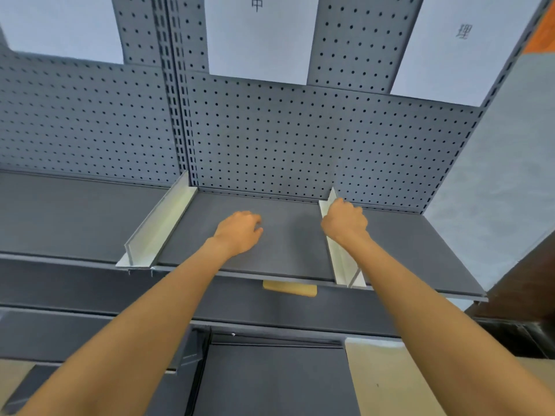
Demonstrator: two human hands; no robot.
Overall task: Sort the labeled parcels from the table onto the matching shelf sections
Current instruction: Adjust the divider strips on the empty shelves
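Observation:
A grey metal shelf (288, 235) runs across the view in front of a pegboard back wall. Two white dividers split it into sections. My right hand (345, 222) grips the top of the right divider (341, 259). My left hand (240, 231) hovers over the middle section with its fingers loosely curled and holds nothing. The left divider (156, 229) stands apart from both hands. White paper labels with a character hang above: one (258, 34) over the middle section, another (462, 40) over the right section. No parcel lies on this shelf.
A tan object (289, 288) shows under the shelf's front edge on a lower shelf. A third white sheet (60, 25) hangs at the upper left. A grey side panel (495, 190) closes the shelf on the right. Light floor (390, 385) lies below.

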